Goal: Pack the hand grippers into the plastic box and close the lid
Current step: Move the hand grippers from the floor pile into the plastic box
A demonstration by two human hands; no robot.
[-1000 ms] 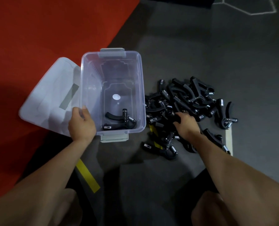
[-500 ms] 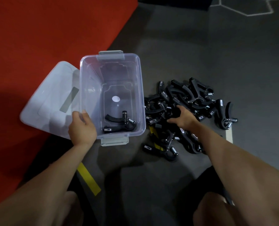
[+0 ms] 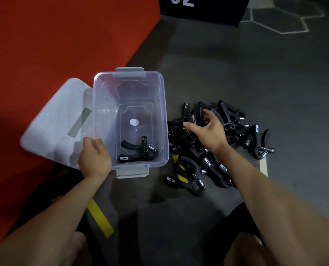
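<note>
The clear plastic box [image 3: 129,74] stands open on the dark floor, with one black hand gripper [image 3: 138,153] lying at its near end. Its translucent lid [image 3: 60,120] lies flat against the box's left side. A pile of several black hand grippers [image 3: 234,120] is heaped on the floor right of the box. My left hand [image 3: 94,158] grips the box's near left corner, fingers over the rim. My right hand [image 3: 209,133] hovers over the left part of the pile with thumb and fingers spread, touching the grippers; it lifts none.
A red mat [image 3: 54,35] covers the floor to the left, under part of the lid. A yellow tape strip [image 3: 100,219] lies near my left forearm. A black block with white numerals [image 3: 202,6] stands far ahead. My knees fill the bottom edge.
My right hand has moved from the near middle of the pile to its far left part and spread its fingers. My left hand stays on the box corner.
</note>
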